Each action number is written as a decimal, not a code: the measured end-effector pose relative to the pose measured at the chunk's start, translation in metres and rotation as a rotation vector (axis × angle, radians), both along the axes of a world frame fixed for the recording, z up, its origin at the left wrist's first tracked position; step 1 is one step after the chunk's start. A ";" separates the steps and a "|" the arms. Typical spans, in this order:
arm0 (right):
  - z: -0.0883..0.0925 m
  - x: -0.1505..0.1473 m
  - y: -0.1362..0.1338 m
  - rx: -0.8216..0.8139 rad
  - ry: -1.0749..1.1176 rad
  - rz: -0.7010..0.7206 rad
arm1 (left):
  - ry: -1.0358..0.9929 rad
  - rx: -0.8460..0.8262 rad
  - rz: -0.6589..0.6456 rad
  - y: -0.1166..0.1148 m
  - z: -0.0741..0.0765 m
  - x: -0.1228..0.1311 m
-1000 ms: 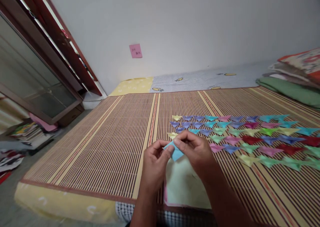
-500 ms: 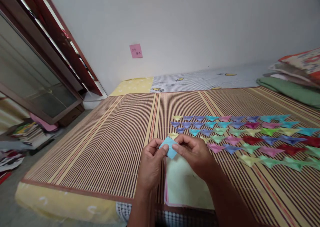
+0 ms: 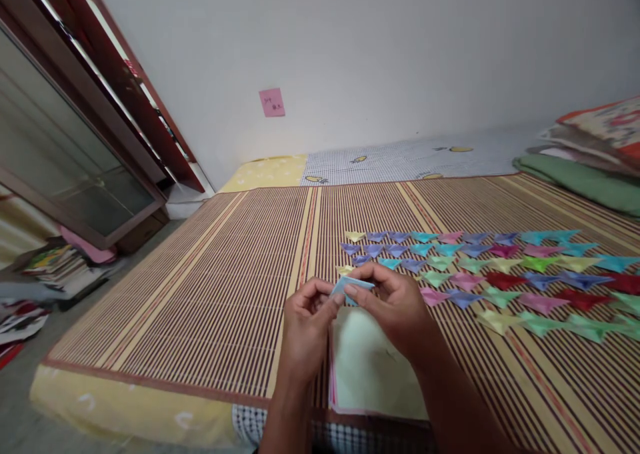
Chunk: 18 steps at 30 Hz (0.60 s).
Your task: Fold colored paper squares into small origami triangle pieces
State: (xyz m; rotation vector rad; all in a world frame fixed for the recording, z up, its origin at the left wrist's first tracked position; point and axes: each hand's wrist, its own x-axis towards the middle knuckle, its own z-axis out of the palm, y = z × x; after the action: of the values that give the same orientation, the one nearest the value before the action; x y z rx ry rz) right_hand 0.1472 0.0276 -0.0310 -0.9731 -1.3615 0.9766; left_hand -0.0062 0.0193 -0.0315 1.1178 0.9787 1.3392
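A small light blue folded paper (image 3: 353,287) is pinched between both my hands above the striped bamboo mat (image 3: 210,294). My left hand (image 3: 307,324) grips its left side with thumb and fingertips. My right hand (image 3: 393,304) holds its right side, fingers curled over the top. Just below the hands lies a stack of pale square paper sheets (image 3: 373,367) with a pink edge. To the right, several rows of folded coloured paper pieces (image 3: 480,267) are laid out on the mat.
The mat covers a bed along a white wall with a pink sticky note (image 3: 272,102). Pillows and a green folded blanket (image 3: 585,181) sit at the far right. A glass-door cabinet (image 3: 65,141) and piled books (image 3: 55,267) stand on the floor at left.
The blue paper has been turned and flattened between my fingers; it now shows as a thinner, narrower shape. Both hands stay in nearly the same spot.
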 end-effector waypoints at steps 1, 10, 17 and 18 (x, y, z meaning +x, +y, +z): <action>0.001 0.000 0.000 0.017 0.015 0.013 | -0.053 -0.009 0.011 0.000 -0.001 0.000; 0.017 -0.006 -0.013 0.216 -0.127 -0.165 | -0.277 -0.008 -0.048 0.002 -0.003 0.000; 0.014 -0.012 -0.012 0.545 -0.330 -0.178 | -0.237 -0.005 0.004 0.002 0.001 0.000; 0.011 -0.013 -0.011 0.590 -0.365 -0.203 | -0.261 -0.018 0.016 0.000 0.004 0.000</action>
State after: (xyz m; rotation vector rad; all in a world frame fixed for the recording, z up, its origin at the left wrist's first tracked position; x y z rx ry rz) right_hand 0.1347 0.0166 -0.0196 -0.8284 -1.6819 0.2120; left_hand -0.0062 0.0198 -0.0279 0.8963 0.8080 1.4444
